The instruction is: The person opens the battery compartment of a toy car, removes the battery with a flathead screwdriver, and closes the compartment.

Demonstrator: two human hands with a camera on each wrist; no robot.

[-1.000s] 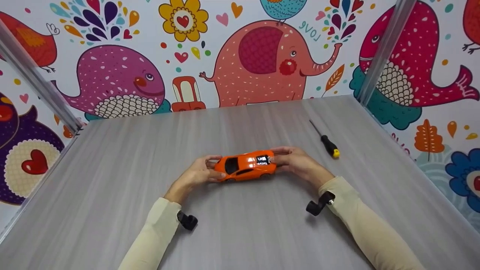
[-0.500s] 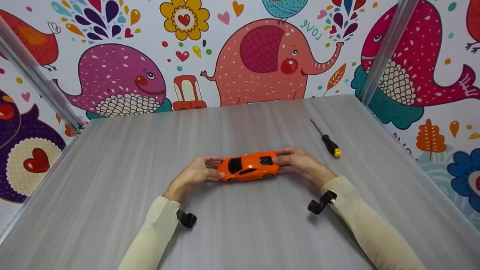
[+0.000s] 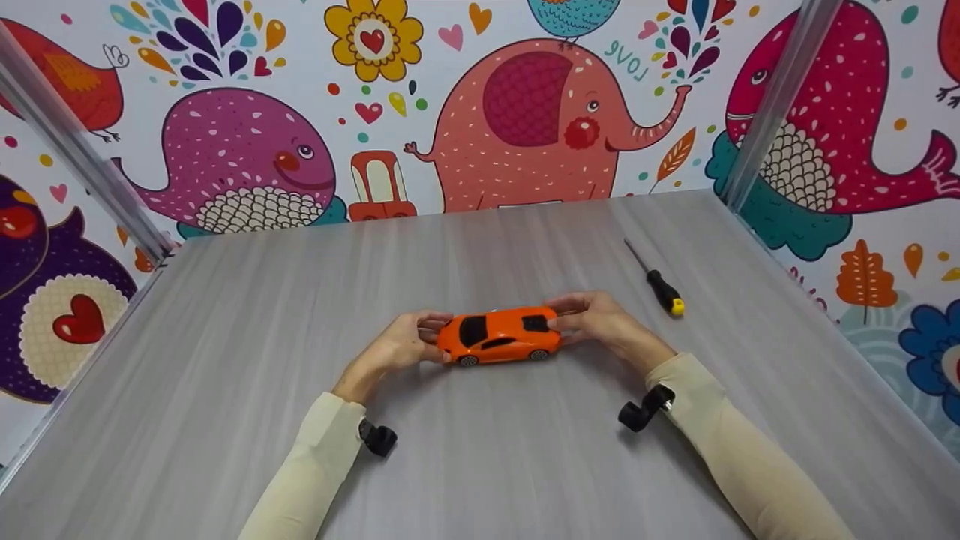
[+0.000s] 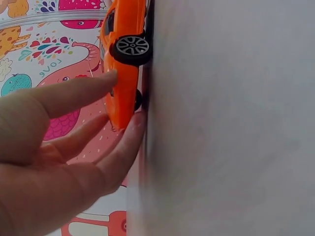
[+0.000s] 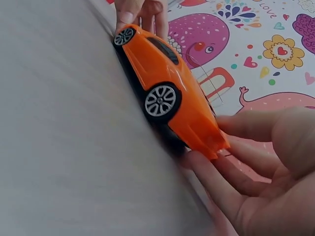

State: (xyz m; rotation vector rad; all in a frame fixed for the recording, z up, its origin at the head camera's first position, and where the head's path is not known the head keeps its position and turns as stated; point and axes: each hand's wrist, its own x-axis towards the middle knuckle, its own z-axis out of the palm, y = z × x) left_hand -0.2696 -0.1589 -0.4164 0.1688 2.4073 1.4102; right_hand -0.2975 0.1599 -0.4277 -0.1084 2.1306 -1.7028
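An orange toy car [image 3: 501, 336] is upright at the middle of the table, its nose to the left and tail to the right. My left hand [image 3: 397, 345] holds the nose, thumb on the near side and fingers at the front. At the tail, my right hand [image 3: 598, 322] grips the car between thumb and fingers. Both wrist views show black tyres with silver spoked rims, such as the rear wheel [image 5: 162, 102]. The wheels are at or just above the tabletop; whether all of them touch it I cannot tell.
A screwdriver [image 3: 663, 291] with a black and yellow handle lies on the grey wood-grain table [image 3: 300, 292], beyond my right hand. A wall [image 3: 525, 112] printed with cartoon animals stands behind the table, with metal posts [image 3: 780, 97] at the corners.
The car has tilted so more of its near side and wheels shows, and the glare on its rear window has gone. Both hands keep their hold; the view has shifted slightly.
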